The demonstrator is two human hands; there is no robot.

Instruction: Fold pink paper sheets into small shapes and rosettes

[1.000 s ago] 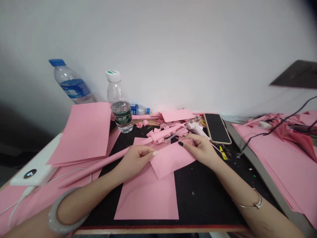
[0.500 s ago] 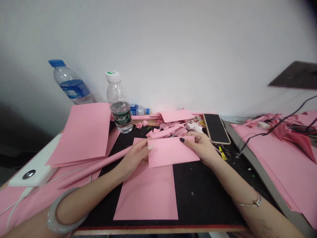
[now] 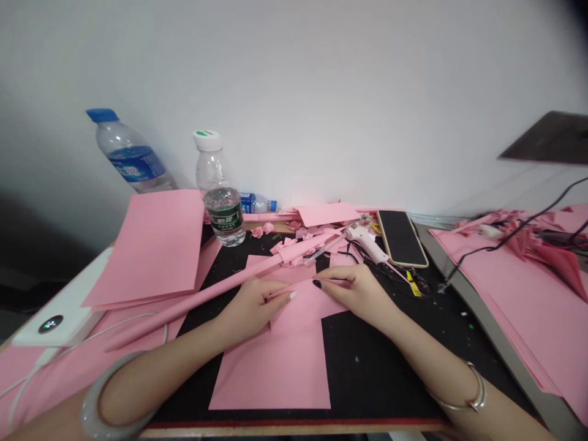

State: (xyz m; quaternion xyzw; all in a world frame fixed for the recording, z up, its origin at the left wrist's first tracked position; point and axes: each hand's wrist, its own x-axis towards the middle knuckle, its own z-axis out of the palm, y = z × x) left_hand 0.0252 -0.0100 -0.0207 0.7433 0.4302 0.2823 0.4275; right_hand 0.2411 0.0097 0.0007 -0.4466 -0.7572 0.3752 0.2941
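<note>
We lowered our small pink paper (image 3: 304,306). Left hand (image 3: 255,307) and right hand (image 3: 361,295) pinched its top edge in tight grip, probably for steadiness.

Both forearms are bare, and from here I see them slanting in from the near corners. The left arm (image 3: 184,362) runs far and to the right, the right arm (image 3: 434,361) far and to the left, so the hands meet close to the middle, just apart. The left hand (image 3: 255,306) is pinched, its thumb (image 3: 281,301) pointing right with a pale nail. The right hand (image 3: 361,293) pinches too, index finger arched on the far side, dark-nailed thumb aimed left. The remaining fingers are mostly hidden from me.
</note>
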